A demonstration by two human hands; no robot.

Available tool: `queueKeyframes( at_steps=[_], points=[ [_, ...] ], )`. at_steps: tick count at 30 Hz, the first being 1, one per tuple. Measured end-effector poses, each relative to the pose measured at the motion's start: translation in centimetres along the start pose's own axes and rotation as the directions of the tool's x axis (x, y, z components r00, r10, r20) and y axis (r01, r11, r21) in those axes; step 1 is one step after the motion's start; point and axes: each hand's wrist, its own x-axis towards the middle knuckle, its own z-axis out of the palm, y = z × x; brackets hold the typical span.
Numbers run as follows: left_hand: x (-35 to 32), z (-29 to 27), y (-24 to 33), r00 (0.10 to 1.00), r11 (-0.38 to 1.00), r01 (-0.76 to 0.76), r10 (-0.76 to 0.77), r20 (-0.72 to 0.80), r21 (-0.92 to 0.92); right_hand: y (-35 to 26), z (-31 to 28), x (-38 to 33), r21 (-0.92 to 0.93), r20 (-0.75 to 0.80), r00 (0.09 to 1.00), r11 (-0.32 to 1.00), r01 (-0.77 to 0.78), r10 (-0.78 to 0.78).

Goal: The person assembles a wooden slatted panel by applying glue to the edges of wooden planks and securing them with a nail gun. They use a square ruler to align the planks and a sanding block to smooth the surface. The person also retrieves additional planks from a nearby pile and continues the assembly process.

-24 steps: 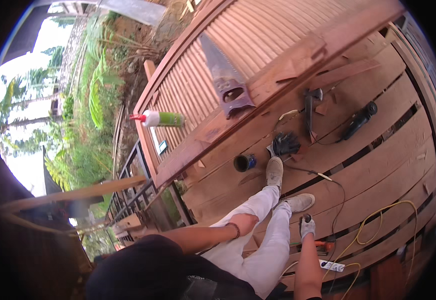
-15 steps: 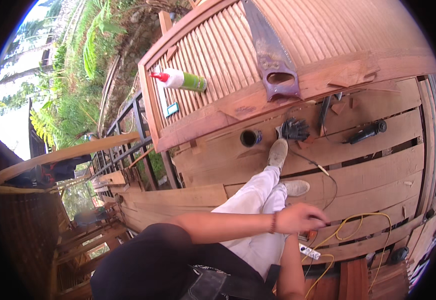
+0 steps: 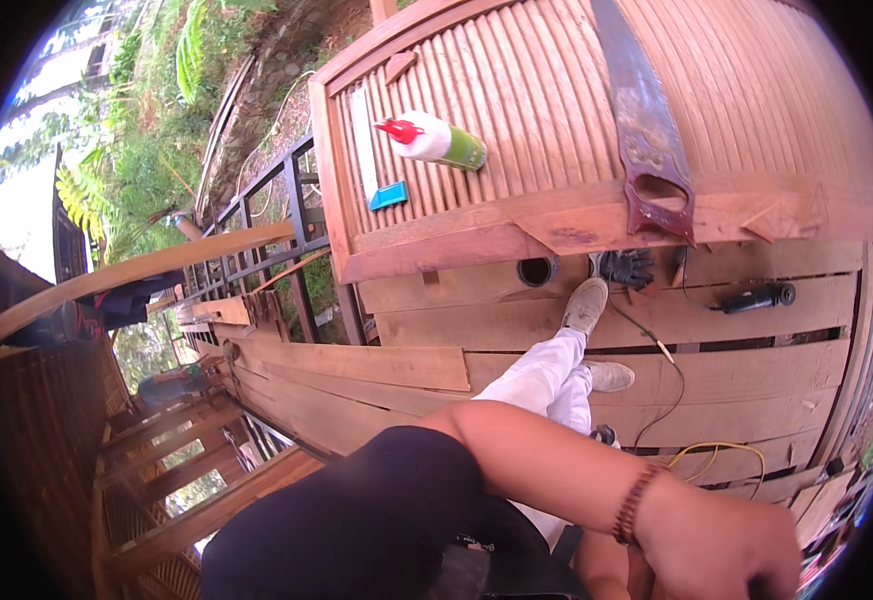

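My left hand [image 3: 727,540], with a beaded bracelet at the wrist, reaches across to the lower right. Its fingers bend down out of sight and are blurred, so I cannot tell what they hold. Part of my right forearm [image 3: 607,565] shows beneath the left arm; the right hand itself is hidden. Away from both hands, a slatted wooden panel [image 3: 447,240] carries a handsaw [image 3: 647,110] with a dark handle. Also lying on it are a white and green bottle [image 3: 442,145] with a red cap and a try square [image 3: 389,195] with a blue stock.
On the plank floor [image 3: 737,385] are a dark can [image 3: 537,271], a black glove [image 3: 627,268] and a corded black power tool [image 3: 760,297]. A yellow cable [image 3: 722,446] loops near my left hand. Gaps run between planks. A dark metal railing [image 3: 297,200] stands left.
My left hand has moved right and down, nearer the camera. My right forearm is now mostly covered. The view has shifted, and the power strip is no longer visible.
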Motion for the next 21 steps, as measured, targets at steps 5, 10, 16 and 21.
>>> queueKeyframes(
  at_steps=[5,10,16,21],
  points=[
    [-17.9,-6.4,-2.1,0.598,0.773,0.429,0.144,-0.788,0.467,-3.3,7.1,4.3,0.048,0.269,0.958,0.995,0.092,-0.101],
    [-29.6,-7.3,-6.4,0.210,0.468,0.803,0.358,-0.910,0.369,-4.7,18.0,4.0,-0.093,0.492,0.869,0.996,0.002,0.045],
    [-35.2,-8.3,-1.3,0.211,0.244,0.853,0.649,-0.731,0.462,-3.5,22.6,5.8,-0.069,0.154,0.988,0.998,-0.014,0.024],
    [-46.7,-8.4,17.4,0.188,-0.211,0.956,0.974,-0.125,-0.203,-7.9,12.5,6.4,-0.213,-0.287,0.957,0.977,-0.019,-0.044]
  ],
)
